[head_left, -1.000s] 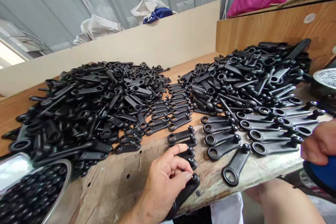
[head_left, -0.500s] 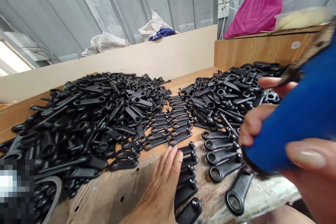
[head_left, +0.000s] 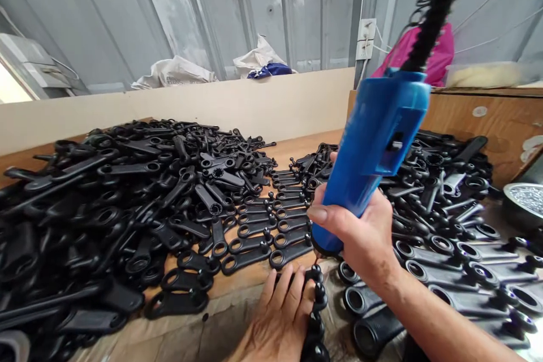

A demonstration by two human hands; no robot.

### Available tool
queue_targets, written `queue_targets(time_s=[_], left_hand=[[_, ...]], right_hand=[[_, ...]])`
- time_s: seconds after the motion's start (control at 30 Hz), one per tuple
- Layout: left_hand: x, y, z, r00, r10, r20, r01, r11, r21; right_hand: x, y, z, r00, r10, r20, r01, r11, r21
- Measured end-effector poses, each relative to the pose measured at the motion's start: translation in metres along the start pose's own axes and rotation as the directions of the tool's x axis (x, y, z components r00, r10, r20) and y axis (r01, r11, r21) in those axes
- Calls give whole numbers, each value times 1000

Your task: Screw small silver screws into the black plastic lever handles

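- Left hand (head_left: 283,306): fingers extended and slightly spread, palm down over a near row of black crank arms (head_left: 320,296); it presses from above, with nothing enclosed.
- Near row: at the table's front, mostly covered by that hand; ball-ended knobs protrude beyond the forefinger's side.
- Right hand (head_left: 368,237): fingers closed around the lower barrel of a blue power driver (head_left: 365,141), thumb across its near face.
- Driver: top leaning to the right, black coiled cord (head_left: 439,8) rising from it; lower end by the row's far knob. Contact there cannot be told.
- Handling note: the flat palm should stop the arms turning; bringing the driver upright, square over a knob, would probably seat best.
- Caution: the left fingertips lie near the driver's end and are better drawn slightly back.
- Also present: two files of arms (head_left: 292,237) between a left heap (head_left: 127,192) and a right heap (head_left: 436,181); a bowl of small shiny pieces (head_left: 524,212).
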State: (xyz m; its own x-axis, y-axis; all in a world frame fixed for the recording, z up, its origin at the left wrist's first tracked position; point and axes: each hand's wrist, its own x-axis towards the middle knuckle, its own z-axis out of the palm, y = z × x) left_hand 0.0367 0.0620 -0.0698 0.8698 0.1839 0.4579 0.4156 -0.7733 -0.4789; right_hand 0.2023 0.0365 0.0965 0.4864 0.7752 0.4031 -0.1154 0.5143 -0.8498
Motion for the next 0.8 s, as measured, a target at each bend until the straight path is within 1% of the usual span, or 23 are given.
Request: queue_targets(time_s=[0.07, 0.27, 0.43, 0.53, 0.63, 0.8], left_hand=[[-2, 0, -1, 999, -8, -35, 9, 1000, 12], [0, 6, -3, 992, -71, -103, 71, 997, -5], [6, 15, -11, 980, -194, -39, 192, 980, -49], [8, 18, -16, 975, -223, -22, 220, 972, -87], [11, 18, -22, 972, -235, -9, 233, 968, -92], [19, 17, -27, 963, -266, -45, 263, 963, -55]], right_hand=[[-1, 3, -3, 1000, -4, -10, 4, 1000, -8], [-8, 5, -11, 999, 8, 49, -4, 998, -65], [-10, 8, -9, 997, -25, 75, 33, 995, -98], [-9, 10, -8, 996, -45, 77, 53, 993, -108], [-8, 11, -7, 997, -38, 62, 44, 995, -90], [-7, 13, -7, 997, -60, 39, 63, 995, -75]])
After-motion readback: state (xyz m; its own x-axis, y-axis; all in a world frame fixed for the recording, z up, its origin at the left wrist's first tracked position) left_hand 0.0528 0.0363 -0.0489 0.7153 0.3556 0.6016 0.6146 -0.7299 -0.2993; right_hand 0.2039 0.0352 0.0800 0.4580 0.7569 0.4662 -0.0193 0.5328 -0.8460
